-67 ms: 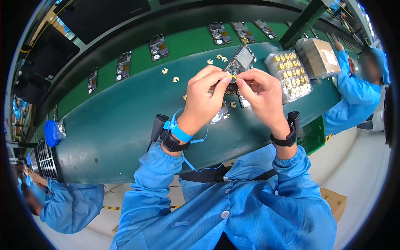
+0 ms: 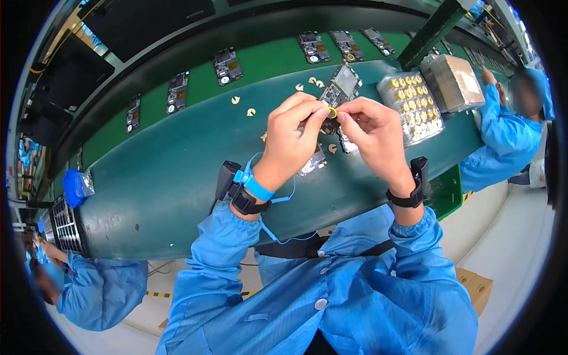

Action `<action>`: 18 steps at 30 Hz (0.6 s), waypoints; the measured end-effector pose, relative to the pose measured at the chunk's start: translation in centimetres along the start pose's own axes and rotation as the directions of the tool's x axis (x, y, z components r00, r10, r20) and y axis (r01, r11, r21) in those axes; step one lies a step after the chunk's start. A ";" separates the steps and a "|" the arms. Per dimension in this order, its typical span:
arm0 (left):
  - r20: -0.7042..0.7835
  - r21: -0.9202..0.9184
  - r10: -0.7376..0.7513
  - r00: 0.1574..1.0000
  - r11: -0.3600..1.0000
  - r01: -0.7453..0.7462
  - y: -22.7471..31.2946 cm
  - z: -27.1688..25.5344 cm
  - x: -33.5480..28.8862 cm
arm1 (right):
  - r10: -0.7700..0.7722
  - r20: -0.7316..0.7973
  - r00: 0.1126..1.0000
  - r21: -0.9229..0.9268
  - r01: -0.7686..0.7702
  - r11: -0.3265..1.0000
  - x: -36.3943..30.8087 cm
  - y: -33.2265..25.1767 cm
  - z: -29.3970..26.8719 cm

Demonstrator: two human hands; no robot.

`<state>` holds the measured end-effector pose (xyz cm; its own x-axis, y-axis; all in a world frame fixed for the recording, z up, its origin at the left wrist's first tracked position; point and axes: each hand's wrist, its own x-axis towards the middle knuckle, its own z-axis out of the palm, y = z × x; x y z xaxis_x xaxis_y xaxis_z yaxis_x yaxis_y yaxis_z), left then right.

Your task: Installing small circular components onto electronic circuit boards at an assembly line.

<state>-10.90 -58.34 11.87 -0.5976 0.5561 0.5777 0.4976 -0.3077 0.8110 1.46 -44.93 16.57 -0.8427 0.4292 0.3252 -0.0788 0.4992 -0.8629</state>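
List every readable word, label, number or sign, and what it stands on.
Nothing reads clearly enough to quote.
White label on the cardboard box: too small.
Lettering on the black monitor: blurred.
Round white stickers on the far circuit boards: too small.
Printed mark on the floor carton: too blurred.

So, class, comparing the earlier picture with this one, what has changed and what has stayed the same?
The small yellow-ringed part seems to have tilted slightly, still pinched by the left hand and right hand. The co-worker's hand at right has dropped a little. Nothing was visibly taken or released; circuit boards, tan pieces and tray stayed put.
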 end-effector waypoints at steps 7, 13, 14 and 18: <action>0.050 -0.054 -0.032 0.998 0.998 0.035 0.5 0.3 -0.1 | 0.070 -0.084 0.994 0.144 -0.057 0.988 -0.5 0.7 1.8; 0.087 -0.089 -0.026 0.996 0.995 0.034 0.0 -0.4 -0.2 | 0.066 -0.134 0.989 0.084 -0.055 0.995 -0.4 0.1 2.5; 0.088 -0.091 -0.027 0.996 0.995 0.035 0.0 -0.5 -0.2 | 0.087 -0.138 0.987 0.110 -0.072 0.991 -0.3 -0.2 2.4; 0.087 -0.065 -0.057 0.995 0.996 0.063 0.2 -0.8 -0.4 | 0.118 -0.185 0.976 0.174 -0.086 0.981 -0.7 -0.3 1.1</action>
<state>-11.09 -59.23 11.93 -0.5682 0.6378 0.5199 0.4172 -0.3213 0.8501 1.45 -46.19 16.20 -0.7332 0.6166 0.2867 -0.0976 0.3218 -0.9418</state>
